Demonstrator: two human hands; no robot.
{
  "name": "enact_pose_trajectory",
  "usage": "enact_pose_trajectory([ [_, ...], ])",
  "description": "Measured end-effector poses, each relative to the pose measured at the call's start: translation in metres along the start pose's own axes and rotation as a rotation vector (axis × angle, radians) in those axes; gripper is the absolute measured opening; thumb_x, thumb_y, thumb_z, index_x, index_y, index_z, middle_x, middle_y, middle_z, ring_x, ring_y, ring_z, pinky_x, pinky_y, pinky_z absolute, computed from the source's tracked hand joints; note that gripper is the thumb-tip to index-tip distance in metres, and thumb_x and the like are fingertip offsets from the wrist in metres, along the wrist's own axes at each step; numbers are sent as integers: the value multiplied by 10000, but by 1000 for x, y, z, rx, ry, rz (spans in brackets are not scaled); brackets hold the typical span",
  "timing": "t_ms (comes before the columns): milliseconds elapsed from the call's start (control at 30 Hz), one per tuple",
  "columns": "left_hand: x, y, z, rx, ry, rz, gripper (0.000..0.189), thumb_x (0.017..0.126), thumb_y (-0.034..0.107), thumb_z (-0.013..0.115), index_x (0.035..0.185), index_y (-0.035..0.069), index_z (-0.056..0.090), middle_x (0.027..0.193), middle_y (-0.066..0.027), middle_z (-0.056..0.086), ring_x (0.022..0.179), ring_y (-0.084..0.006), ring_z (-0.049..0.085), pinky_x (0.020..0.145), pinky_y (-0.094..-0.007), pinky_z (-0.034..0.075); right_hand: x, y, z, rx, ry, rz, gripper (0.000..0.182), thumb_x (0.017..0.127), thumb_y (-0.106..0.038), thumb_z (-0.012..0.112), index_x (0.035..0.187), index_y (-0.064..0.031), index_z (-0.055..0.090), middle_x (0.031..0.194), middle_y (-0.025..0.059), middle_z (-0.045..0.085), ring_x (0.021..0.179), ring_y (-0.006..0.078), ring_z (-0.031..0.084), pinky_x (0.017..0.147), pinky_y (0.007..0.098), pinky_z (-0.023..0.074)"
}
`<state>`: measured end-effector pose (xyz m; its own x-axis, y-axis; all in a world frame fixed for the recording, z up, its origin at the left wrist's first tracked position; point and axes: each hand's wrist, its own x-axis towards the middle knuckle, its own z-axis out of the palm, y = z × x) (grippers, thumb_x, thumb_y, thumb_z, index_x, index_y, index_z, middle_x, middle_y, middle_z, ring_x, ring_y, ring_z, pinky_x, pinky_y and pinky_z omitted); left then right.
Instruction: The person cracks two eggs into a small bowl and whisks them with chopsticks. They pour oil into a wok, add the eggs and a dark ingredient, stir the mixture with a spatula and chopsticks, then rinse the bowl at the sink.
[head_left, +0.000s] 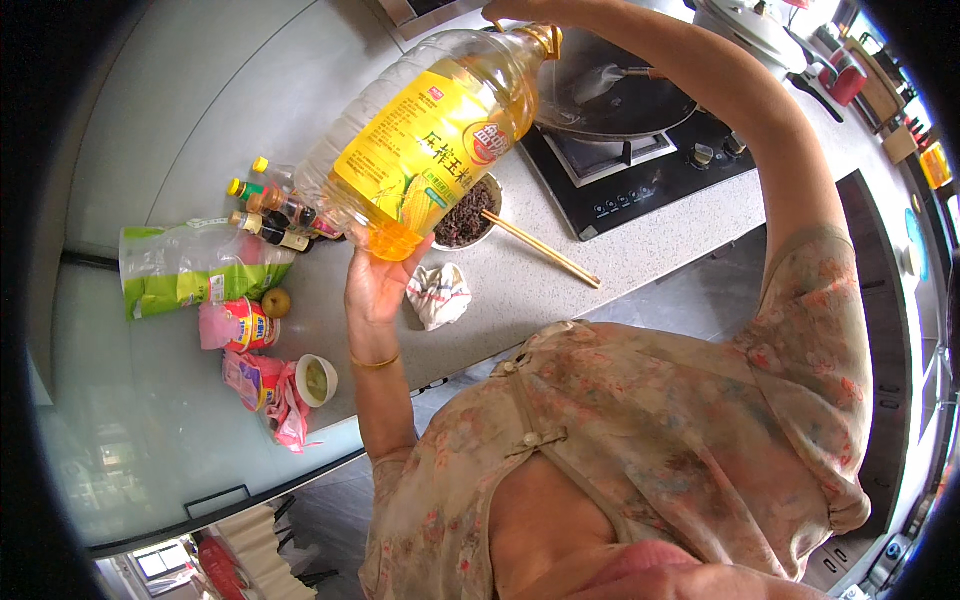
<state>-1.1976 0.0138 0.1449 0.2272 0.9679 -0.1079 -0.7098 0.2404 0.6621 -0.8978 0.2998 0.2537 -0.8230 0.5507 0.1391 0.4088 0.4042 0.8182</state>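
A large clear plastic bottle of yellow cooking oil (435, 142) is tilted, its neck up and to the right by the edge of a dark wok (637, 105). My left hand (382, 281) holds the bottle's base from below. At the top edge of the picture, my right hand (517, 9) is at the handle by the neck, its fingers partly cut off. A spatula (600, 81) lies in the wok on the gas hob (592, 214). Behind the bottle, a bowl (499, 196) holds dark shredded food. Wooden chopsticks (544, 251) lean on its rim.
A folded white cloth (440, 296) lies on the speckled counter (517, 300). Sauce bottles (274, 229), a green-and-clear bag (202, 270), a round fruit (276, 302), pink packages (247, 322) and a small white bowl (334, 379) stand to the left. A lidded pot (750, 37) is beyond my right arm.
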Motion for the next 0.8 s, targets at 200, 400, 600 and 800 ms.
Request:
enact_pose_trajectory([
  [200, -11, -1, 4, 127, 63, 119, 527, 900, 374, 467, 1295, 45, 353, 1272, -127, 464, 1138, -301, 487, 920, -490, 448, 0, -16, -13, 857, 72, 379, 172, 666, -237, 667, 594, -85, 630, 556, 26, 598, 513, 158, 573, 424, 338, 403],
  [400, -15, -3, 7, 160, 74, 141, 510, 904, 369, 461, 1286, 46, 361, 1257, -136, 473, 1115, -304, 506, 898, -477, 469, -6, -16, -22, 1235, 56, 539, 276, 618, -254, 663, 533, -4, 581, 494, 65, 541, 456, 155, 502, 419, 340, 402],
  [600, -16, -4, 9, 130, 52, 109, 530, 902, 377, 460, 1301, 50, 337, 1261, -143, 466, 1132, -303, 492, 912, -486, 457, 19, -14, 25, 459, 31, 89, 255, 628, -233, 629, 515, -14, 564, 482, 68, 528, 434, 150, 478, 415, 345, 398],
  [800, -2, -18, 21, -198, -36, -13, 570, 877, 394, 492, 1306, 51, 338, 1311, -150, 414, 1199, -332, 417, 981, -514, 386, -5, 17, -15, 1057, 282, 642, 260, 670, -234, 584, 542, -8, 585, 468, 101, 527, 438, 168, 526, 441, 342, 442],
])
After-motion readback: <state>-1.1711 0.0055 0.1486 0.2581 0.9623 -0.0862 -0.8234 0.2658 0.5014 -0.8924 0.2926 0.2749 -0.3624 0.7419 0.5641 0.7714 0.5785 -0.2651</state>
